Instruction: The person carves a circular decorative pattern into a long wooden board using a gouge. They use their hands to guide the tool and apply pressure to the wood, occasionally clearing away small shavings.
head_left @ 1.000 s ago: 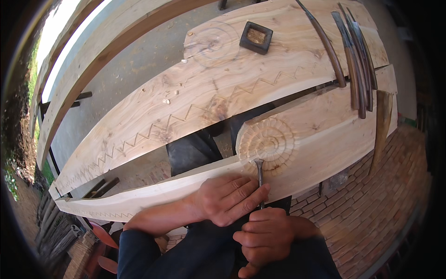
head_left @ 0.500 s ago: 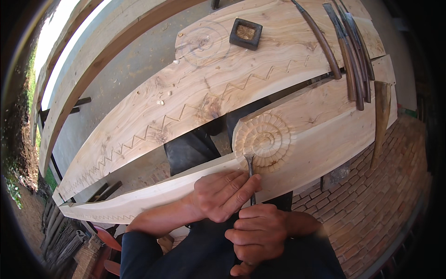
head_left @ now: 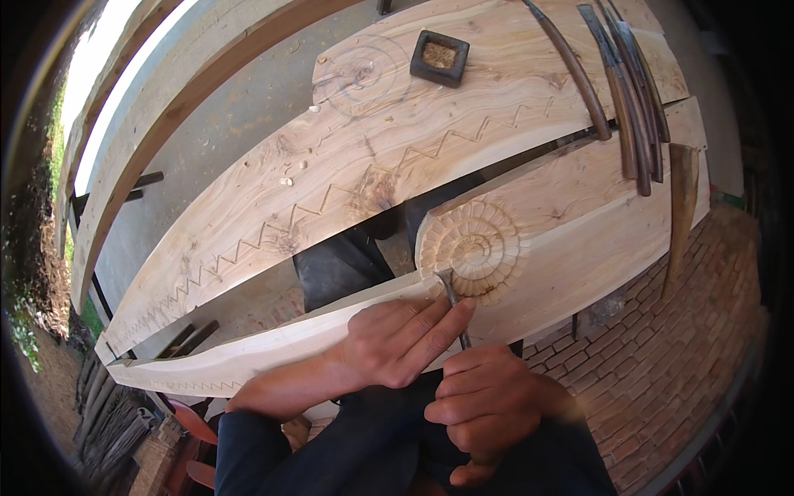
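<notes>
A carving gouge (head_left: 453,296) has its tip against the lower left rim of a carved spiral rosette (head_left: 478,250), cut into the nearer wooden board (head_left: 579,244). My right hand (head_left: 486,403) is closed in a fist around the gouge's handle end, which it hides. Resting at the board's near edge, my left hand (head_left: 399,341) has its fingers pressed together against the metal shank, just behind the tip. The thumb of that hand is hidden.
Beyond a gap lies a second board (head_left: 273,182) with a zigzag line, wood chips and a small dark square box (head_left: 439,59). Several wood-handled tools (head_left: 633,116) lie across the boards at right, beside a tapered wooden piece (head_left: 681,215). Brick paving (head_left: 628,372) shows below.
My right hand has shifted to the right and slightly up, so the gouge now slants more, its handle end toward the right. My left fingers stay at the shank, moved slightly right.
</notes>
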A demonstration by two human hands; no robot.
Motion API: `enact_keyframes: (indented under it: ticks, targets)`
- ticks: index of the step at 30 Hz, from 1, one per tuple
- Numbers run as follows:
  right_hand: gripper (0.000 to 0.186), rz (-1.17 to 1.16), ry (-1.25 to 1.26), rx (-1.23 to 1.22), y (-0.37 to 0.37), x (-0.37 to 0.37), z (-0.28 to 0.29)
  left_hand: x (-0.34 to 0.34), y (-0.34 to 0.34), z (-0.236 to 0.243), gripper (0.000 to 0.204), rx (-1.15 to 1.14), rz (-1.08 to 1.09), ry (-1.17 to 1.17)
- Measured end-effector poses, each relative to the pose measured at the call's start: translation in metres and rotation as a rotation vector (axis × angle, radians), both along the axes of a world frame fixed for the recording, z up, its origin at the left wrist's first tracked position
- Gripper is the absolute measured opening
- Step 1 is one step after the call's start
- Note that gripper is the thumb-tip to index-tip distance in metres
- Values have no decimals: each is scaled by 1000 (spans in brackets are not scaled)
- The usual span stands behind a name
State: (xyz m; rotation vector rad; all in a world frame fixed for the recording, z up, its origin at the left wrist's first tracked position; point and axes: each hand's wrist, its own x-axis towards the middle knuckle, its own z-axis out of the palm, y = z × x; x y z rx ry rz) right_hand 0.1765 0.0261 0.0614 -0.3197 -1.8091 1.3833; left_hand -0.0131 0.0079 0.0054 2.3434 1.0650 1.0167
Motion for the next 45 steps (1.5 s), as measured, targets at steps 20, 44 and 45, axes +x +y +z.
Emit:
enact_keyframes:
  ticks: [20, 44, 45]
  targets:
    - [50, -331, -68, 318, -28, -29, 8, 1, -6, 1, 38, 53, 1, -74]
    - [65, -239, -75, 245, -10, -45, -10, -2, 1, -6, 47, -175, 40, -235]
    - [65, -243, -74, 242, -10, -45, -9, -3, 1, -6, 47, -179, 34, -233]
